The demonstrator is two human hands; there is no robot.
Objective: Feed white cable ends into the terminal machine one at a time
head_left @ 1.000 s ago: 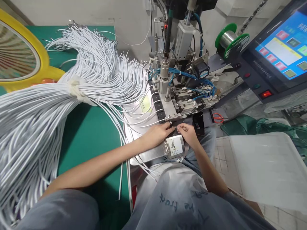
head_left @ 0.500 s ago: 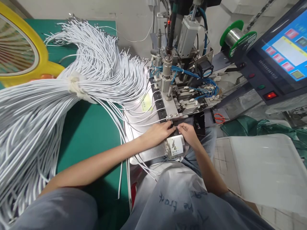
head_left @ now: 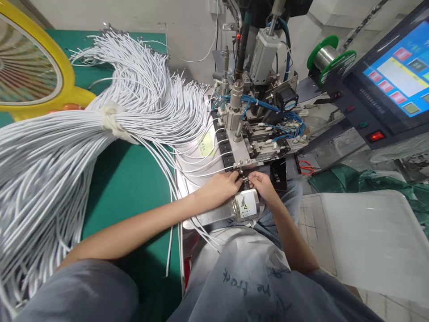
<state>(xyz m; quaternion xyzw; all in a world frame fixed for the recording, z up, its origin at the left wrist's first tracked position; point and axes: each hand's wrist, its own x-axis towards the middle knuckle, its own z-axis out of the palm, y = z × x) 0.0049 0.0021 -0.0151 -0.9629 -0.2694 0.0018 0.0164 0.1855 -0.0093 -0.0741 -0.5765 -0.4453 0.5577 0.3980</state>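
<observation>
My left hand (head_left: 224, 185) rests with closed fingers at the front end of the machine's row of black blocks (head_left: 227, 149); what its fingertips hold is hidden. Facing it, my right hand (head_left: 263, 184) pinches at a tiny piece too small to name. Small metallic parts show in the narrow gap between the fingertips. Just below the hands sits a metal block with a white label (head_left: 247, 203). White cables (head_left: 204, 172) run from the big tied bundle (head_left: 140, 120) to the black blocks, and some loose ends hang under my left forearm.
Above the hands stands the machine (head_left: 235, 116) with blue air tubes. A solder wire spool (head_left: 326, 58) and touchscreen panel (head_left: 395, 85) are at the right. Orange-handled scissors (head_left: 306, 167), a black phone-like slab (head_left: 279, 174), a white bin (head_left: 372, 237) and a yellow fan (head_left: 67, 82) surround the workplace.
The view has shifted slightly. My fingertips have moved a little apart, and more of the small metallic parts shows between them. Both hands stay at the same spot.
</observation>
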